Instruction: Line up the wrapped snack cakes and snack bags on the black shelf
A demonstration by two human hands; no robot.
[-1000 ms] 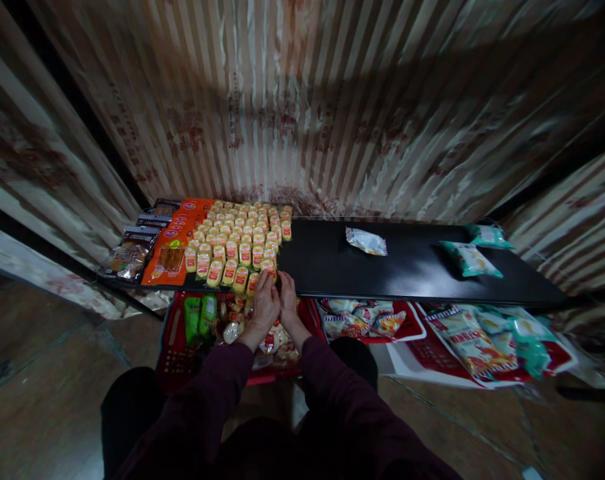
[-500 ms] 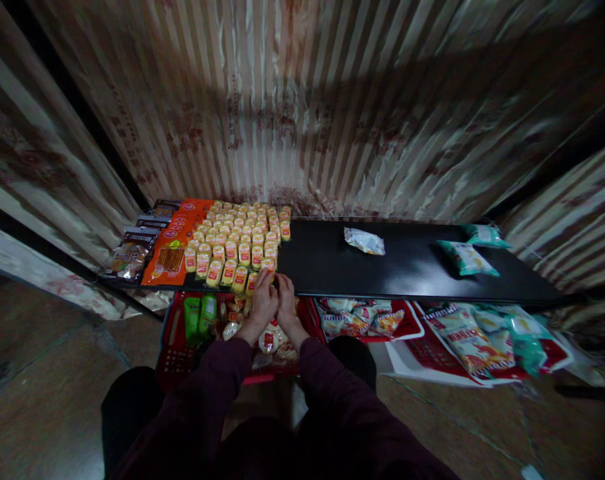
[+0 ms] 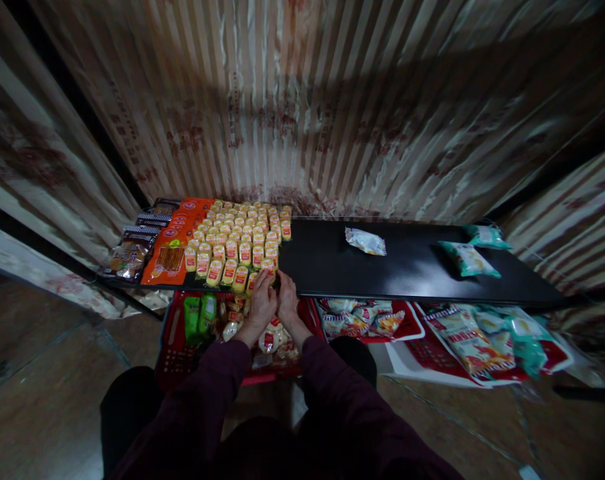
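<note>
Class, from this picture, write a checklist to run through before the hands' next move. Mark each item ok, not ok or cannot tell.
1. Both hands in view: ok; left hand and right hand are side by side at the front edge of the black shelf.
2. Firm hold on the yellow packet at the fingertips: cannot tell; fingers cover part of it.
3. Yellow packets in a straight front line: not ok; it is uneven.
4. Orange bag away from the hands: ok; it lies left of the yellow packets.
5. White packet apart from the yellow packets: ok; shelf shows between.
</note>
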